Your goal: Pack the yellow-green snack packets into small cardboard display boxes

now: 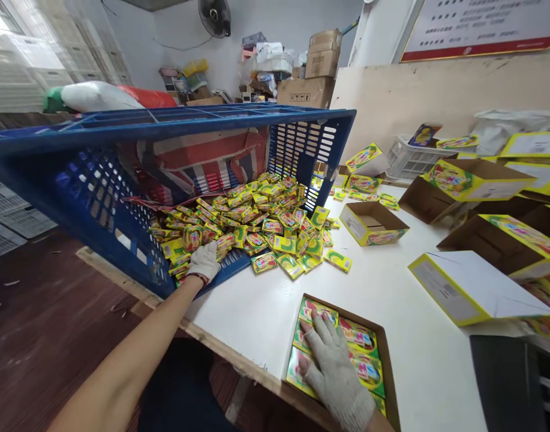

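A blue plastic crate [167, 123] lies on its side at the left of the white table, with many small yellow packets [275, 225] spilling from its mouth. My left hand [204, 263], in a pale glove, is at the crate's lower edge against the packets; its fingers are bent together, and whatever they hold is hidden. Near the front edge stands an open carton [388, 366] with packets laid flat in rows. My right hand [335, 366], in a glove with bare fingertips, rests spread on the packets in that carton.
An empty open box [373, 223] stands right of the pile. More yellow-edged boxes [477, 285] are stacked at the right, above a black object [504, 378]. A white basket [414, 157] is at the back. The wooden table edge [252, 373] runs along the front.
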Available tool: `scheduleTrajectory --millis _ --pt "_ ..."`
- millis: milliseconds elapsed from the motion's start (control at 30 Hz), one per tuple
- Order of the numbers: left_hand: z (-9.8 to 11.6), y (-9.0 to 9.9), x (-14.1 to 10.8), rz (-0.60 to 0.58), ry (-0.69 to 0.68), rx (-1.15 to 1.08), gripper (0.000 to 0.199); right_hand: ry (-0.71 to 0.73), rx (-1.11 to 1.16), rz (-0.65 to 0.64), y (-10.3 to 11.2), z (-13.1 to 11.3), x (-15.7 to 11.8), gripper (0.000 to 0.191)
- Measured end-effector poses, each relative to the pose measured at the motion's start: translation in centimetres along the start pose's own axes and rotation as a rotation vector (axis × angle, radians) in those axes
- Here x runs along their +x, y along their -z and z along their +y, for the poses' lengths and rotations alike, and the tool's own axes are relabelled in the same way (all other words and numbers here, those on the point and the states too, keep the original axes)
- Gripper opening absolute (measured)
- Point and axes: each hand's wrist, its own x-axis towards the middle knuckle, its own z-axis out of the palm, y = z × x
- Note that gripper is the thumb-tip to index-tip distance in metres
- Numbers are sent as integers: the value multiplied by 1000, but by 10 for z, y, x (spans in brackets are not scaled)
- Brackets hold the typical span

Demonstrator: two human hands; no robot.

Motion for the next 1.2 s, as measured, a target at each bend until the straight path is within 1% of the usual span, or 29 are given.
scheduleTrajectory --millis 67,133,200,233,300,367,400,433,467,500,533,567,600,633,667,700,733,767,800,833,900,967,1067,1133,1200 --pt "0 6 1 -5 50 -66 63 49 72 146 -4 9 -2 48" --pt "3 12 -3 -18 76 -158 61 39 142 320 -2 15 -3 45" --pt "12 16 -17 -36 59 -281 52 -8 220 454 7 13 -1 40" --pt "19 16 -30 -46 35 -348 46 -39 276 476 13 9 2 38" --pt "39 13 -66 -71 -37 -490 35 -128 434 419 27 -6 11 36" --pt "67 3 -112 -126 -141 -657 36 -246 637 287 41 -25 22 39" --pt "81 -3 -135 -191 -224 -879 41 -299 729 222 49 -33 27 40" --pt "95 -8 -156 -266 -296 -1009 46 -339 798 168 57 -39 32 40" --pt "106 -13 -173 -323 -359 -1059 50 -364 838 130 66 -42 35 40" --pt "114 -15 -184 -373 -424 -1084 53 -379 851 113 75 -41 36 40" --pt "119 -16 -188 -386 -470 -1049 52 -393 839 105 85 -35 36 40" --pt "120 -14 -185 -356 -490 -967 49 -405 811 100 95 -26 34 40" --pt "117 -11 -173 -300 -492 -876 45 -407 775 79 105 -14 29 40" --pt "111 -8 -155 -183 -434 -736 41 -399 731 32 114 -1 22 41" --pt "103 -4 -132 -60 -345 -571 39 -386 674 -40 122 12 14 41" --pt "95 -1 -106 14 -273 -513 40 -371 600 -128 127 23 5 40" --pt "85 3 -81 59 -216 -478 43 -355 519 -225 130 32 -3 38" --pt "76 6 -57 104 -128 -419 45 -337 435 -313 131 37 -11 36" --pt "66 8 -36 128 -35 -362 48 -319 356 -389 129 38 -16 34" --pt "58 10 -19 125 16 -334 52 -298 282 -450 125 37 -20 33" --pt "43 11 3 89 97 -295 57 -254 149 -525 113 28 -21 29" --pt "34 6 14 45 131 -290 56 -239 40 -526 100 17 -18 24" --pt "34 -6 15 31 151 -308 46 -273 -65 -392 83 8 -17 23" --pt "41 -14 3 58 160 -348 43 -258 -114 -297 76 8 -20 20" --pt "51 -20 -19 84 93 -518 45 -210 -136 -234 75 9 -24 15"
